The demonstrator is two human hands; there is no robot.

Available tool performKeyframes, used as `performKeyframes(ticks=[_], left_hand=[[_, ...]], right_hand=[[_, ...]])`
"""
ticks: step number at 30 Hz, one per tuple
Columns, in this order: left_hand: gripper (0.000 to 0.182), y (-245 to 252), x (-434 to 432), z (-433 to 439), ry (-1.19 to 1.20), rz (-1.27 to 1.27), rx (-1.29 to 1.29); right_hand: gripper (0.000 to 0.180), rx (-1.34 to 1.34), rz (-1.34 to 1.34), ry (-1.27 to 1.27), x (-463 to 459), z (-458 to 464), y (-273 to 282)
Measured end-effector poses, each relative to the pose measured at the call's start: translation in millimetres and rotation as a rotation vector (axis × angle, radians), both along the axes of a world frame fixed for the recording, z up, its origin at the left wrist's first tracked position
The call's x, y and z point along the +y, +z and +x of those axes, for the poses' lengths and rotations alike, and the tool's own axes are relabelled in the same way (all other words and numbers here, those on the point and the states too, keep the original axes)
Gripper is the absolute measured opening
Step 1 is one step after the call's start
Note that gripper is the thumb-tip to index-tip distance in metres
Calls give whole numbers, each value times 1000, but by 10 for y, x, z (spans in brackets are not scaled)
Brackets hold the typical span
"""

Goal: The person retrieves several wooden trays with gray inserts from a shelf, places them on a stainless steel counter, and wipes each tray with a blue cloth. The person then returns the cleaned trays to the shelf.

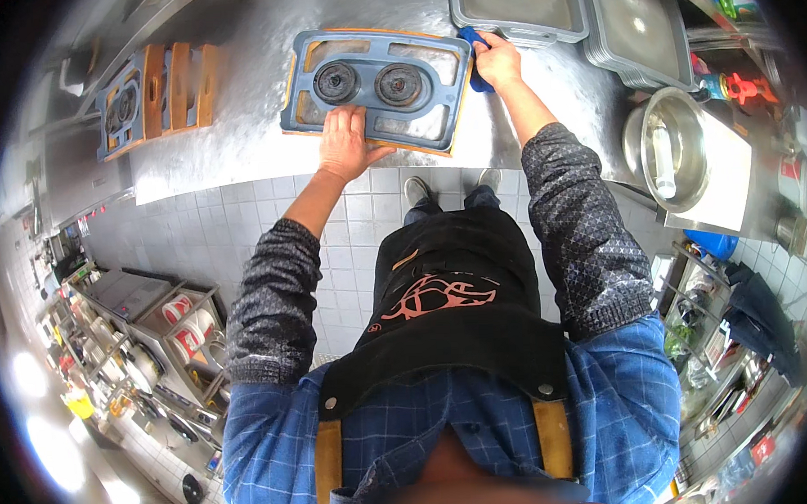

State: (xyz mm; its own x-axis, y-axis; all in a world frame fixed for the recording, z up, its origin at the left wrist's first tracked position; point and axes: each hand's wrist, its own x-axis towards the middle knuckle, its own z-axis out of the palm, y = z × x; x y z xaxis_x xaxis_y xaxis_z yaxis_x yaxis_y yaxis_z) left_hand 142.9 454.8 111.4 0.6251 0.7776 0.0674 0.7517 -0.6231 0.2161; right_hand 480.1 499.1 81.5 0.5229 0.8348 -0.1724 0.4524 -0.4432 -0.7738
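A blue-grey frame [357, 48] with wooden edging and two round black inserts lies on the stainless steel worktop [254, 69]. My left hand [344, 140] grips the frame's near edge, fingers over the rim and thumb spread along the side. In my right hand [498, 62] is a bunched blue cloth [480, 66], held against or just beside the frame's right edge; the exact contact is hidden. Farther left stand several similar wooden-sided frames [157, 94], set on edge close together, with slots in their wooden sides.
Stacked metal baking trays [514, 4] stand at the back right, with a second tray stack [637, 25] next to them. A steel bowl [676, 152] holding a whitish cylindrical item sits right. Behind me on the left is a loaded shelf rack [143, 317]; tiled floor [348, 227] lies below.
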Motion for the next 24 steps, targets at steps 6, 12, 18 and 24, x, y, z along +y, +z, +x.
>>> performKeyframes(ticks=[6,12,18,24], left_hand=[[102,-75,108,81,-54,61,16],[100,-40,172,70,-46,32,94],[101,-24,163,87,33,-18,233],[96,-2,174,132,-34,83,38]], right_hand=[[31,78,97,-188,-293,-246,19],[35,48,-74,-80,-1638,-1094,-90],[24,289,-174,159,-2133,-1454,320],[34,278,-34,-206,-1043,-327,355]])
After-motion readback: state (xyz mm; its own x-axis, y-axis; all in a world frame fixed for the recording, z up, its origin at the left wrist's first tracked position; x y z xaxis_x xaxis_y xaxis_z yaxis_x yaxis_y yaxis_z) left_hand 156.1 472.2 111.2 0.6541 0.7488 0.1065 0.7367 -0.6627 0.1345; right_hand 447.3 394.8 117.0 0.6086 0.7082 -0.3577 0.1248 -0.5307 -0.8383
